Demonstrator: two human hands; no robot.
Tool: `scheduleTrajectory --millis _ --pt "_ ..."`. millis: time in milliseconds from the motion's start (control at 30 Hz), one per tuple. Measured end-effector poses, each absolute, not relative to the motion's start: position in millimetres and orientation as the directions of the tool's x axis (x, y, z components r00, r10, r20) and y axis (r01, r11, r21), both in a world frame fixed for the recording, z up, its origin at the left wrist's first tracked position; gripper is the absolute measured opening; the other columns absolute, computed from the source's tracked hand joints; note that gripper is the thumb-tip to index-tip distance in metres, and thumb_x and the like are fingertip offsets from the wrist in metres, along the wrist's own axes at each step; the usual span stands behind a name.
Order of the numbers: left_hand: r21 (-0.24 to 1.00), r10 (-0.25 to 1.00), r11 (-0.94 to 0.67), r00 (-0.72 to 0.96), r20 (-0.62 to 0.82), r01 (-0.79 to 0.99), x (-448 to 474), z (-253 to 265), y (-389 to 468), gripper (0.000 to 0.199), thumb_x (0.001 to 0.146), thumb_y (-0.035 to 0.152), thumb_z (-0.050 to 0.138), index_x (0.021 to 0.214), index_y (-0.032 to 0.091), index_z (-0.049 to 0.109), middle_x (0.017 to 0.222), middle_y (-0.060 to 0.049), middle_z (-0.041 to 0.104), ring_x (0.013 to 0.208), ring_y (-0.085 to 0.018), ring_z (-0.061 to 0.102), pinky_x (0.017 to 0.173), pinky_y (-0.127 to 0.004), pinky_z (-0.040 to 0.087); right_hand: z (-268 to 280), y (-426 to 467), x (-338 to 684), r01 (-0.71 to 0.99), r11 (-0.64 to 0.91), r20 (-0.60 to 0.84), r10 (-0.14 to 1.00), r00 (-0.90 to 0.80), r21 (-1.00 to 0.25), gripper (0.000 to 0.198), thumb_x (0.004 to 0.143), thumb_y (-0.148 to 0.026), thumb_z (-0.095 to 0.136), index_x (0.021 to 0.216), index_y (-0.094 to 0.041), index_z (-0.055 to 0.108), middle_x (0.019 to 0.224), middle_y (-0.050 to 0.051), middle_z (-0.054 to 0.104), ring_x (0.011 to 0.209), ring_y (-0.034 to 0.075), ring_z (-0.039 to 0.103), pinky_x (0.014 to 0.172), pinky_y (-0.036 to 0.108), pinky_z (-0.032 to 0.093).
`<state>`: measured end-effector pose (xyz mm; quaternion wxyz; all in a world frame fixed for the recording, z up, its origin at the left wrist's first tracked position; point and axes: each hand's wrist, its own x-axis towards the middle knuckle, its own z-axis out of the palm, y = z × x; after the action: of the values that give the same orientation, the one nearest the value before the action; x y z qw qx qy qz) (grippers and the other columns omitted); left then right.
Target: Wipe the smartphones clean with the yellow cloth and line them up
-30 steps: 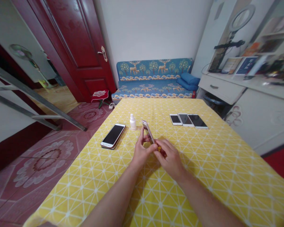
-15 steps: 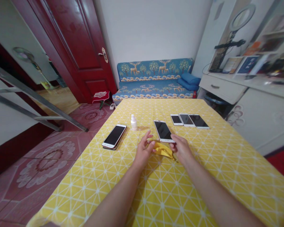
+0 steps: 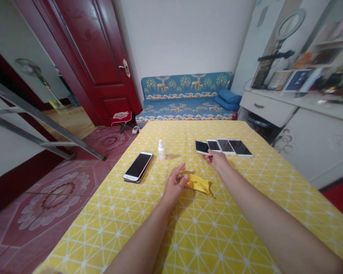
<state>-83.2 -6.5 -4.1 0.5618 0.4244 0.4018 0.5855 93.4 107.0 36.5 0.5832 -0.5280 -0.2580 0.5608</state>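
My right hand [image 3: 217,160] grips the near edge of a white-framed smartphone [image 3: 202,147], dark screen up, just left of a row of phones. That row holds a small white phone [image 3: 213,145], a middle one [image 3: 225,145] and a larger one [image 3: 240,148], side by side. A folded yellow cloth [image 3: 198,184] hangs from my left hand [image 3: 175,182], pinched between thumb and fingers above the table. Left of it stands a small white bottle [image 3: 161,150]. Farther left a white phone [image 3: 138,166] lies on top of another dark-edged one.
The table [image 3: 205,236] wears a yellow patterned cloth. Behind it is a blue sofa [image 3: 180,104] with deer prints. A white cabinet [image 3: 270,108] with a ring light [image 3: 290,24] stands right; a metal ladder [image 3: 54,129] leans at left.
My right hand has carried the smartphone away from the yellow cloth, forward and to the right, up to the row of phones. My left hand keeps the cloth, almost in place.
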Motion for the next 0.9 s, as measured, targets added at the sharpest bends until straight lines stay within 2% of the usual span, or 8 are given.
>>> scheduleTrajectory --millis 167,300,467,567,700,800,867,900 --pt "0.953 0.998 -0.059 -0.013 0.058 -0.298 -81.9 -2.3 -7.3 0.052 0.070 0.030 0.078 0.119 0.020 0.064 0.122 -0.013 0.056 0.075 -0.013 0.061 0.060 -0.025 0.052 28.3 50.8 114.7 -0.342 -0.165 -0.243 0.949 0.199 -0.925 0.013 0.073 -0.015 0.071 0.065 -0.012 0.061 0.046 -0.001 0.055 0.039 0.006 0.049 0.036 0.013 0.039" --pt "0.959 0.998 -0.066 -0.030 0.060 -0.274 -80.5 0.1 -7.6 0.047 0.070 0.030 0.078 0.115 0.020 0.066 0.121 -0.012 0.057 0.074 -0.014 0.061 0.059 -0.024 0.051 18.4 2.8 144.1 -0.290 -0.183 -0.241 0.954 0.180 -0.939 0.021 0.065 -0.027 0.078 0.063 -0.012 0.062 0.046 0.000 0.056 0.040 0.006 0.048 0.035 0.014 0.036" --pt "0.977 0.998 -0.067 -0.031 0.062 -0.204 -81.8 -2.5 -6.9 0.045 0.071 0.029 0.076 0.114 0.022 0.067 0.117 -0.010 0.059 0.077 -0.015 0.061 0.064 -0.027 0.052 10.1 -13.4 166.1 -0.201 -0.208 -0.250 0.945 0.212 -0.957 0.028 0.064 -0.037 0.078 0.066 -0.012 0.064 0.043 -0.001 0.053 0.038 0.005 0.045 0.035 0.013 0.034" --pt "0.978 0.997 -0.078 -0.024 0.075 -0.194 -83.4 -4.0 -6.3 0.045 0.073 0.030 0.074 0.116 0.021 0.066 0.119 -0.010 0.058 0.076 -0.015 0.061 0.065 -0.028 0.053 12.0 -3.0 169.5 -0.178 -0.220 -0.260 0.933 0.248 -0.959 0.023 0.064 -0.030 0.079 0.073 -0.013 0.067 0.048 0.000 0.059 0.042 0.008 0.052 0.038 0.016 0.041" --pt "0.979 0.997 -0.070 -0.026 0.066 -0.191 -84.3 -5.0 -5.7 0.046 0.073 0.030 0.074 0.117 0.020 0.065 0.119 -0.011 0.058 0.074 -0.013 0.060 0.065 -0.027 0.054 14.0 6.6 171.9 -0.125 -0.198 -0.225 0.938 0.262 -0.972 0.028 0.059 -0.019 0.081 0.085 -0.014 0.069 0.071 0.006 0.070 0.061 0.015 0.066 0.054 0.023 0.055" --pt "0.978 0.997 -0.075 -0.021 0.073 -0.195 -84.4 -7.7 -5.1 0.045 0.074 0.031 0.074 0.117 0.021 0.066 0.116 -0.010 0.058 0.072 -0.011 0.058 0.065 -0.026 0.053 7.9 5.4 174.3 0.070 -0.111 -0.092 0.969 0.231 -0.991 0.040 0.058 -0.020 0.081 0.096 -0.016 0.069 0.085 0.007 0.071 0.064 0.017 0.067 0.057 0.027 0.056" --pt "0.980 0.995 -0.102 -0.017 0.100 -0.170 -84.4 -10.3 -4.7 0.042 0.075 0.032 0.072 0.115 0.021 0.067 0.116 -0.009 0.057 0.069 -0.010 0.056 0.064 -0.026 0.053 1.7 4.0 175.5 0.319 -0.016 0.060 0.972 0.225 -0.948 0.044 0.060 -0.021 0.080 0.102 -0.015 0.069 0.098 0.010 0.068 0.061 0.016 0.064 0.055 0.029 0.055" --pt "0.982 0.993 -0.117 -0.014 0.117 -0.150 -84.4 -11.5 -4.4 0.041 0.075 0.033 0.072 0.115 0.022 0.067 0.116 -0.009 0.056 0.069 -0.010 0.055 0.064 -0.026 0.054 -1.2 3.9 175.7 0.460 0.031 0.148 0.964 0.221 -0.887 0.045 0.062 -0.022 0.079 0.104 -0.015 0.068 0.105 0.012 0.065 0.060 0.015 0.063 0.056 0.031 0.054"
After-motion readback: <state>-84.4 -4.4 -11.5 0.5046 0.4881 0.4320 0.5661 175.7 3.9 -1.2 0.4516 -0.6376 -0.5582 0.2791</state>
